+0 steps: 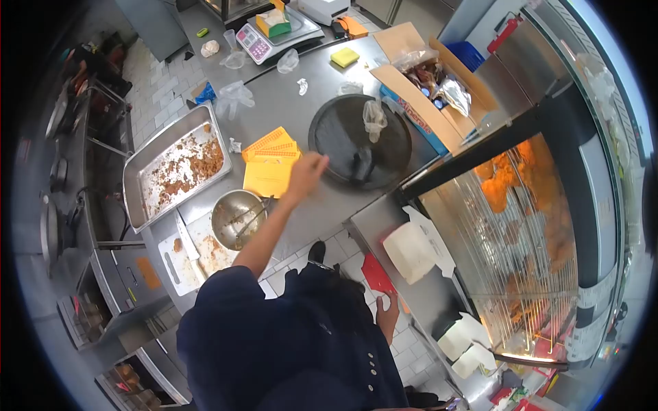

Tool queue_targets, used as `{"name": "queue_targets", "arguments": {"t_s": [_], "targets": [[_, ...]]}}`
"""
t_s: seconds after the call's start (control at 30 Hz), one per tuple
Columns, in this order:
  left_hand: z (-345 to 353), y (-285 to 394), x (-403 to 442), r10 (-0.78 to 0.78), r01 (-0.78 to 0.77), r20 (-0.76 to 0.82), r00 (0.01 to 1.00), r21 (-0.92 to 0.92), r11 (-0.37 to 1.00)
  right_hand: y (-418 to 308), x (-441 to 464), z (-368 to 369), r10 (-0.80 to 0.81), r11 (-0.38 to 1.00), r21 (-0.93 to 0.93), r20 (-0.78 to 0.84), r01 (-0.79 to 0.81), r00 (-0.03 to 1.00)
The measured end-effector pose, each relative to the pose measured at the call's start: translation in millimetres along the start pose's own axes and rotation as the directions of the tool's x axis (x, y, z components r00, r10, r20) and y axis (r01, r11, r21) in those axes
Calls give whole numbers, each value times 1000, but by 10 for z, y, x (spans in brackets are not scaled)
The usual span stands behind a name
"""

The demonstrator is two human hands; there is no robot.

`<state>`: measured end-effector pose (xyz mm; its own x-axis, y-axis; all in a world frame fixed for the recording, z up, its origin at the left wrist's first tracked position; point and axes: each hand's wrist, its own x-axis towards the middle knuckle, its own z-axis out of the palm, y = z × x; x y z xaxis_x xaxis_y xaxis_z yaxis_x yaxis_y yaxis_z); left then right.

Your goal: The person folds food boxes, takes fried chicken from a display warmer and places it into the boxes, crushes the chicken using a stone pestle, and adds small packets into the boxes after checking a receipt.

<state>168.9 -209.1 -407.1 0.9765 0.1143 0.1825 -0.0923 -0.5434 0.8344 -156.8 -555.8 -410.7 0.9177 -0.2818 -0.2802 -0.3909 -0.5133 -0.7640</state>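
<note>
Beyond the yellow packets (271, 172) the steel counter (274, 103) gives passage, but rightward the cardboard box (412, 94) blocks.

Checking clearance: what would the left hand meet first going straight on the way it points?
Likely the round black board, at its rim by the fingers. From this single view, the height of the left hand is unclear, so it might pass above.

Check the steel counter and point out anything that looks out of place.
Crumpled clear plastic lies on the round black board, looking discarded rather than placed. The white cutting board looks messy, food-stained, with a long knife lying on it.
</note>
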Motion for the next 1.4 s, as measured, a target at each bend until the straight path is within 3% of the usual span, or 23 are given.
{"name": "queue_targets", "arguments": {"t_s": [0.07,0.1,0.13,0.27,0.33,0.4,0.57,0.63,0.67,0.73,0.77,0.83,0.9,0.97,1.03,1.1,1.13,1.17,1.2,1.27,1.33,1.37,1.4], "targets": [[-349,-394,532,88,-80,-258,962,41,996,86,33,-6,12,1000,13,-20,-12,1000],[-525,-839,882,23,-26,-277,961,-6,1000,117,48,10,1,1000,14,-16,-1,1000],[-756,-1079,1176,26,9,-357,934,99,995,266,71,58,30,1000,-7,-51,-30,998],[-1579,-2290,2108,85,98,-399,913,417,904,454,10,124,224,974,58,-90,-220,970],[-1940,-2560,2375,-106,244,-280,954,522,817,733,-66,142,226,974,16,-111,-225,968],[-2186,-2944,2619,-124,254,-254,959,582,772,1013,-103,151,262,964,-22,-119,-267,958],[-2183,-2893,2725,-92,199,-179,980,795,572,1638,-449,106,501,865,-75,70,-496,863],[-2153,-2726,2745,-310,337,-214,926,839,427,1673,-486,78,540,842,-49,84,-538,838],[-2138,-2750,2728,-323,347,-217,921,833,430,1663,-500,40,545,839,-39,88,-543,834],[-2129,-2736,2636,-170,118,-67,983,943,312,1645,-504,-55,534,845,-8,84,-535,841],[-2125,-2682,2612,-179,118,-64,982,944,308,1628,-479,-72,518,854,10,90,-521,851],[-2069,-2288,2562,-128,-17,78,989,908,419,1554,-460,-113,485,871,22,115,-490,867],[-2022,-1745,2326,58,-157,161,985,712,684,1071,-249,-80,472,878,-1,161,-478,867],[-1819,-775,1979,-263,230,79,962,289,929,726,-33,-51,431,902,-140,232,-409,872],[-1518,-406,1586,-300,320,141,943,-143,937,288,176,-36,350,936,-141,300,-322,887],[-1051,110,1070,-131,134,46,990,-577,806,-75,398,11,172,983,-127,389,-133,905],[-853,395,853,-19,94,96,995,-872,480,-248,524,36,78,994,-101,407,-40,910],[-678,695,650,102,94,100,990,-994,55,-546,637,13,-38,998,-37,405,58,914],[-529,1010,447,138,104,89,986,-989,-104,-842,745,-1,-153,988,26,394,155,906],[-189,1388,-51,192,160,112,975,-952,-259,-1155,962,20,-386,921,59,261,384,885],[269,1546,-389,-74,37,14,997,-947,318,-1800,1043,-115,-636,765,118,-17,633,771],[366,1772,-567,-33,62,55,998,-948,311,-2014,1019,-186,-646,742,145,-108,654,756],[430,2042,-685,-104,28,-6,995,-947,320,-2188,1044,-260,-654,710,163,-209,685,727]]}}
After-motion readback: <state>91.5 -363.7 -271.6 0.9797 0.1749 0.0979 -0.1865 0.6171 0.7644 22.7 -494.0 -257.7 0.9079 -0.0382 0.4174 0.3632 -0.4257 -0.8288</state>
